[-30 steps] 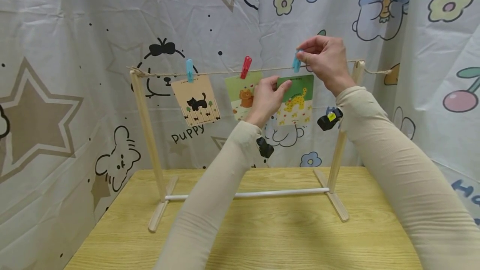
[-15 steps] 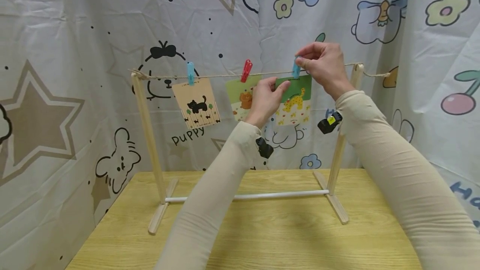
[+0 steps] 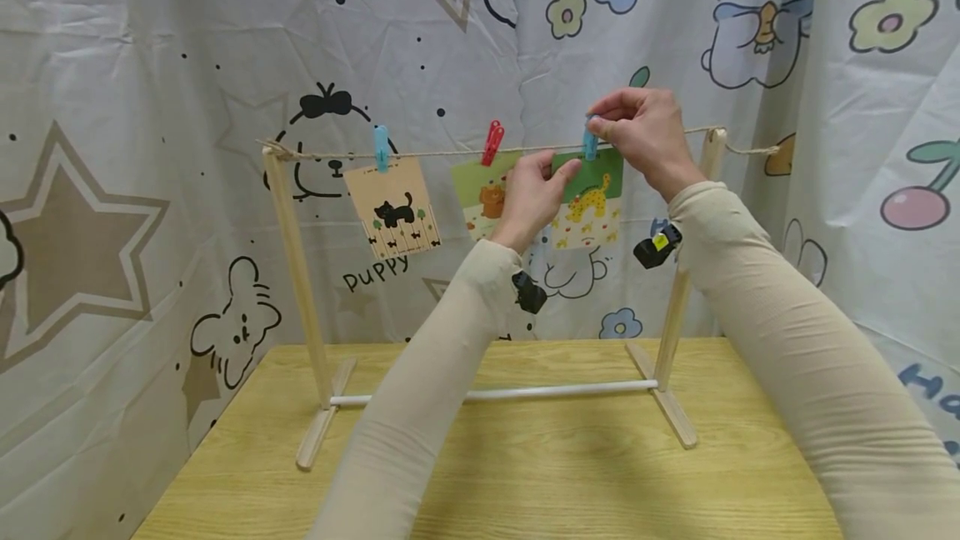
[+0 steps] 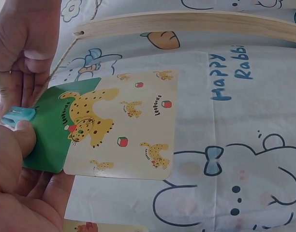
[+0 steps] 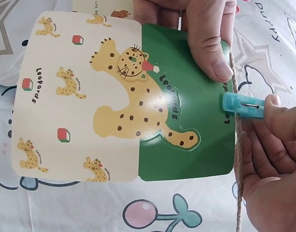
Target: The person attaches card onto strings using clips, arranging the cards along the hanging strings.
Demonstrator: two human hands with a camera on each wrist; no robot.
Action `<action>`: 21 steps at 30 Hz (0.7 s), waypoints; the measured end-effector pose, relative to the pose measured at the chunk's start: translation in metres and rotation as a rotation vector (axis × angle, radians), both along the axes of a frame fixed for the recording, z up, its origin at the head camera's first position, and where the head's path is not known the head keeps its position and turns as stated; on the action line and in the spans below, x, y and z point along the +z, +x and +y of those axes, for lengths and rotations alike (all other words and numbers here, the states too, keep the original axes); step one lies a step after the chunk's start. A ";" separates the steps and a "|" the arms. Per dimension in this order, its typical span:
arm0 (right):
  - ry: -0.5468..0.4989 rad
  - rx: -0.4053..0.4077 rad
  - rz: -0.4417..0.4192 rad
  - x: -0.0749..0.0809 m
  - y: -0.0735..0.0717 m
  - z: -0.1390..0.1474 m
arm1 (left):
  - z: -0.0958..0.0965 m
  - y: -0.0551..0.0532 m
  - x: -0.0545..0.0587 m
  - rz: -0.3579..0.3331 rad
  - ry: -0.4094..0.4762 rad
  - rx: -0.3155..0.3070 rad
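Note:
My left hand pinches the upper left edge of a green and cream leopard card, its thumb across the front. With thumb and fingers, my right hand grips the end of a blue clothespin. In the right wrist view the clothespin's tip lies over the card's top edge and the twine. Left of these, a green card with a brown animal, partly behind my left hand, hangs from a red clothespin. A tan cat card hangs tilted from another blue clothespin.
The twine runs between two wooden posts on flat wooden feet. A white rod joins the posts low down, above the wood-grain table. Behind the stand hangs a printed curtain.
My right hand has lowered the blue clothespin from above the leopard card onto its top edge at the twine. My left hand stays on the card.

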State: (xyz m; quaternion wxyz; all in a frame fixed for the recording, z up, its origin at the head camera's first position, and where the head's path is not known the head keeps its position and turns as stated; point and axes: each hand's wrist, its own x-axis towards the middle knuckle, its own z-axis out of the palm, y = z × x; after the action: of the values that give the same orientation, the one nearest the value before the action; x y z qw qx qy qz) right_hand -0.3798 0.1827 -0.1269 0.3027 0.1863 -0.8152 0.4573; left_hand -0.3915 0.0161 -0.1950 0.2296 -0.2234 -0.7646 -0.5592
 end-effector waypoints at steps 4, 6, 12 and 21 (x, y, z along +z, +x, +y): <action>0.031 0.005 -0.024 0.001 0.000 0.001 | 0.000 0.000 0.001 0.000 0.000 0.000; 0.051 0.008 -0.043 0.002 0.000 0.002 | 0.000 0.001 0.001 -0.005 0.000 0.001; 0.081 0.015 -0.086 0.003 0.003 0.002 | -0.003 0.004 0.001 -0.015 -0.015 0.001; 0.110 0.001 -0.102 0.000 0.003 0.003 | -0.005 0.005 0.000 -0.013 -0.108 0.075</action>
State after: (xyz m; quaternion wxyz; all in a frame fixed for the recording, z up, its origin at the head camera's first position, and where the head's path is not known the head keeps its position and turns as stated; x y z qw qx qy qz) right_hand -0.3763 0.1859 -0.1267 0.2499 0.1795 -0.8534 0.4207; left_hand -0.3863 0.0106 -0.1947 0.2330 -0.2028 -0.8030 -0.5097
